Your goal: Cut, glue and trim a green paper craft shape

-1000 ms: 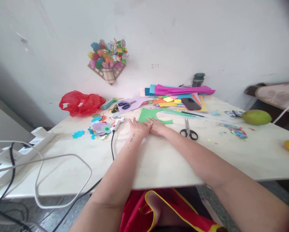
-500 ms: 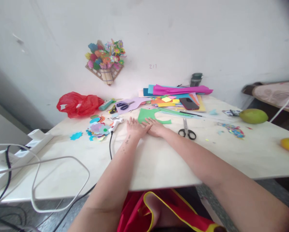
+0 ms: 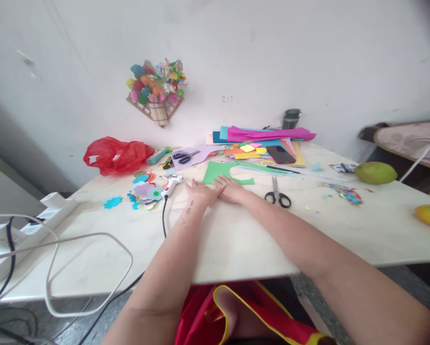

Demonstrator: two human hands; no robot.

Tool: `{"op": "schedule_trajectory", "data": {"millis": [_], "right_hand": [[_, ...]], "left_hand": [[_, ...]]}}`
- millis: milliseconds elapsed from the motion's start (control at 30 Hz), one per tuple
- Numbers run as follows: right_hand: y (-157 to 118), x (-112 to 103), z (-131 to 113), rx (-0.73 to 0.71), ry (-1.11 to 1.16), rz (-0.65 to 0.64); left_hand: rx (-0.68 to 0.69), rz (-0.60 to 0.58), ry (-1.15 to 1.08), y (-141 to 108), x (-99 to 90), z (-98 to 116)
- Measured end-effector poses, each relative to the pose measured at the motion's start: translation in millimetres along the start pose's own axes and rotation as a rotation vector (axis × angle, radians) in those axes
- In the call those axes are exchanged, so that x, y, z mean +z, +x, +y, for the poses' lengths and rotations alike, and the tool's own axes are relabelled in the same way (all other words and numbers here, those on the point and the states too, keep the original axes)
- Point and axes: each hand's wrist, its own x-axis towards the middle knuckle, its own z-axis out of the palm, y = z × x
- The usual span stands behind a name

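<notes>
My left hand [image 3: 201, 190] lies flat on the table [image 3: 236, 244], fingers stretched forward, just left of a green sheet [image 3: 215, 172] with curved pieces cut from its edge. My right hand [image 3: 231, 189] rests flat with its fingertips on the sheet's near edge. The thumbs meet between the hands. Whether anything lies beneath the palms is hidden. A white glue gun [image 3: 172, 184] lies close to the left hand, its black cord running toward me. Black-handled scissors [image 3: 277, 195] lie right of the right hand, blades pointing away.
Cut paper shapes [image 3: 145, 190] and a red plastic bag [image 3: 118, 155] are on the left. Dark-handled scissors [image 3: 184, 156], coloured sheets [image 3: 268, 134] and a phone [image 3: 280, 154] lie behind. A green mango [image 3: 375, 172] sits at right. A power strip [image 3: 31, 239] with loose cables fills the left edge.
My left hand has slid very slightly left, its fingers now clear of the green sheet's left edge. The right hand keeps its place.
</notes>
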Motion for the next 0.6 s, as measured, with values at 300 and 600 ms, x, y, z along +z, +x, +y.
{"op": "schedule_trajectory", "data": {"millis": [300, 600], "right_hand": [[2.5, 3.4, 1.7, -0.007, -0.012, -0.001], [3.6, 3.9, 1.8, 0.004, -0.016, -0.006]], "left_hand": [[0.153, -0.043, -0.004, 7.5, -0.4, -12.7], [0.091, -0.066, 0.011, 2.9, -4.3, -5.3]]}}
